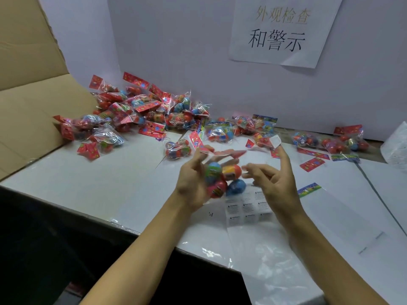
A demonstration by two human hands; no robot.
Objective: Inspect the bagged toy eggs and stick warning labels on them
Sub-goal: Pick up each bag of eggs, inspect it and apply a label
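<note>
Just above the label sheet (246, 209) on the tabletop (105, 183), my left hand (193, 181) cradles the bag of toy eggs (222, 177), fingers curled round it. My right hand (273, 179) hangs beside it, relaxed, a label (275, 140) stuck on its fingertip. It looks light with slippery film, so I'd grip the hard eggs, not the loose plastic.

Subject: one person, seen only from the forearms down.

The left forearm (136, 249) occupies the lower centre of the frame, the right forearm (330, 249) the lower right. Both are bare along their whole visible length, down to the bottom edge of the frame, and both wrists are bare.

Build: slim forearms narrowing to the wrists, with tendon lines showing at the left wrist.

Left grip (193, 183), centre of frame: bare, with long slender fingers. The tips are smeared by motion blur, so nail detail cannot be read.

Right grip (277, 181), right of centre: bare, with long fingers and faint knuckle creases. The nails are too small to judge.
</note>
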